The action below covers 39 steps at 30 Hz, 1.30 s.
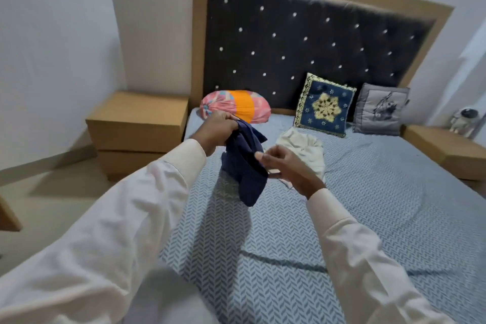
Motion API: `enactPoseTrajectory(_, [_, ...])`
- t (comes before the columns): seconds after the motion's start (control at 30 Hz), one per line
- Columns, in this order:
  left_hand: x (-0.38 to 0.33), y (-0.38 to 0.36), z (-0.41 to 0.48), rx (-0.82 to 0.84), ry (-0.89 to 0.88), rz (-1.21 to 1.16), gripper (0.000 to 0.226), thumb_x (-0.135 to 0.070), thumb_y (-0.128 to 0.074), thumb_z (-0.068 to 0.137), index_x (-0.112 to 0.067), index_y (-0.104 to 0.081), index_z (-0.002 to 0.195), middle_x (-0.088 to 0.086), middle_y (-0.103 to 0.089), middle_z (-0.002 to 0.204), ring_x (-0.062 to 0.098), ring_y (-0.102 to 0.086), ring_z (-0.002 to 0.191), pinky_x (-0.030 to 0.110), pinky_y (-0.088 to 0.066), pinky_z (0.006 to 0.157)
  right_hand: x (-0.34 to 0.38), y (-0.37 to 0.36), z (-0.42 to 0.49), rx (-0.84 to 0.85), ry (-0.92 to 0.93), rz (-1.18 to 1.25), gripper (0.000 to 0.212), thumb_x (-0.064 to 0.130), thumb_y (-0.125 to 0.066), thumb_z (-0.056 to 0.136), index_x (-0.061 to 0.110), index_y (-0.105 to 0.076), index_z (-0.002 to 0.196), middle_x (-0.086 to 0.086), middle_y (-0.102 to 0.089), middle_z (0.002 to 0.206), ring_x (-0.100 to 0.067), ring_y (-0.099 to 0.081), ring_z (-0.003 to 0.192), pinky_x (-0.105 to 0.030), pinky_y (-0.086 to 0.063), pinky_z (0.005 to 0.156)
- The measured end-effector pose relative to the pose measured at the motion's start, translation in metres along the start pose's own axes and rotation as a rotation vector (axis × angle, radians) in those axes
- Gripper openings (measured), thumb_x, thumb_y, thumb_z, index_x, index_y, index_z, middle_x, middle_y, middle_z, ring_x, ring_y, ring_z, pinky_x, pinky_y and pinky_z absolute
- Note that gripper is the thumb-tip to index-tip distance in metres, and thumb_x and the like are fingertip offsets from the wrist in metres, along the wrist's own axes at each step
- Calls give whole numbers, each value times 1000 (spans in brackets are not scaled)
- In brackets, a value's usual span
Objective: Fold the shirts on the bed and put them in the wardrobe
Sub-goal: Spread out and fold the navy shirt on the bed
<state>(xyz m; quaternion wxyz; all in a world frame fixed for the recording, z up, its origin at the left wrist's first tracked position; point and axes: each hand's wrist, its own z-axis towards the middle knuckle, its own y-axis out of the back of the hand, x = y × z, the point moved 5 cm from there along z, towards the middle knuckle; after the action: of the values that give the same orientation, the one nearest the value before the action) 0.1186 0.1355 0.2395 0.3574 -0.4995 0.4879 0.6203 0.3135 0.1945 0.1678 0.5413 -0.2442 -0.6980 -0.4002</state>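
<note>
A: Lower left, nearest the lens: the left sleeve (92, 244). What does its hand hold?

B: The left hand (218, 130), centre frame, clenches the bunched top of the navy shirt (246, 166), which hangs above the bed (368, 205).

A: And rightward?

B: The right hand (286, 166) appears to pinch the shirt's lower edge. Likely hazard: the cloth is twisted, so spreading it from so small a hold may let a corner slip, or tangle it with the cream shirt (302, 150) lying just behind.
</note>
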Motion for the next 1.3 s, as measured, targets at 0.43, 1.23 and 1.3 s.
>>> enactPoseTrajectory(0.43, [-36,16,-7,5,-54,111,18,-20,-56,96,-10,-71,101,14,-71,94,23,-66,80,32,-54,69,53,5,1,17,42,-335,60,60,-83,69,25,-60,112,3,-75,99,-11,-72,89,-29,-57,70])
enactPoseTrajectory(1.23, [55,24,-1,-14,-70,392,42,-54,-52,96,-15,-65,94,4,-65,95,21,-60,90,32,-42,68,25,84,27,-567,62,-478,20,19,-46,80,14,-64,72,2,-65,74,-26,-60,82,-36,-48,77])
enactPoseTrajectory(1.3, [49,15,-4,116,7,252,53,-63,-58,89,-11,-67,99,8,-70,97,20,-65,88,32,-47,73,24,81,29,-549,25,-426,21,14,-45,78,11,-64,71,-1,-63,70,-28,-62,76,-41,-58,74])
